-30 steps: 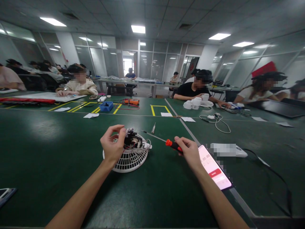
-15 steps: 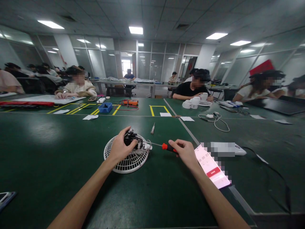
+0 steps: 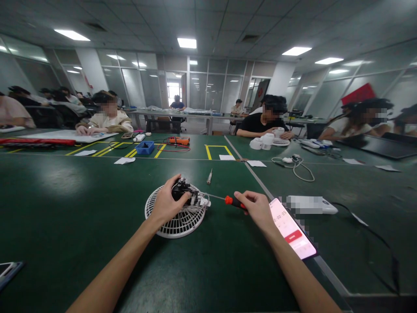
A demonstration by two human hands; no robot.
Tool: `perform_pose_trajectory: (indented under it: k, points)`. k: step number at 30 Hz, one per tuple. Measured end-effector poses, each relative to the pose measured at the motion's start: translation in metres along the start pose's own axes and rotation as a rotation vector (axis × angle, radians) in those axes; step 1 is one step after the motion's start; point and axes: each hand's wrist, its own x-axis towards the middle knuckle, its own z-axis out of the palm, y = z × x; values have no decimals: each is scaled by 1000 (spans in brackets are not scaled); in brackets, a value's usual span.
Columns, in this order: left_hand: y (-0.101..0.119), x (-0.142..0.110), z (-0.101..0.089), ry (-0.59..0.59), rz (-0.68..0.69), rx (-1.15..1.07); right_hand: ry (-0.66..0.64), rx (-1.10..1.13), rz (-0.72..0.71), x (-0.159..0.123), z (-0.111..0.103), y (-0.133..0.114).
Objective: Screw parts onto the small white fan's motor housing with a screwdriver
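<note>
The left hand [image 3: 166,202] is clenched on the small black motor assembly [image 3: 186,195] that sits on top of the white fan grille [image 3: 176,217], thumb on the near side and fingers curled over the far side, pinning it to the grille, which lies flat on the green worktop [image 3: 81,204]. The right hand [image 3: 257,208] is grasping the red-and-black handle of a screwdriver [image 3: 232,201], whose thin shaft runs leftward from that grip until its tip meets the white end of the assembly, just right of the left grip. Whether the tip is seated in a screw head is too small to tell. To do this well, I judge the left grip should press straight down so that the grille cannot spin or slide, with the loose wires beside the motor kept off the shaft. The shaft lies shallow, so the right grip would do better to line it up with the screw before turning, pushing gently along it. A phone [image 3: 293,230] with a timer screen lies just behind the right grip, touching the wrist; a spare small screwdriver [image 3: 209,176] lies beyond the grille.
</note>
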Motion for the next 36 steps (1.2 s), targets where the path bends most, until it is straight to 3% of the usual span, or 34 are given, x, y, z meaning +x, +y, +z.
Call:
perform_pose_trajectory:
  k: [14,20,25,30,36]
  points:
    - [0,-1,1,5,19,59,3,-11,-16,-3,8,4]
    - [0,-2,4,36,41,78,-69,1,-11,-2,5,0]
    - [1,-3,6,56,0,53,-141,267,86,4,-4,4]
    - [3,-4,9,70,-40,0,18,418,237,8,-3,9]
    - [8,-8,14,126,-36,-9,221,593,229,5,15,11]
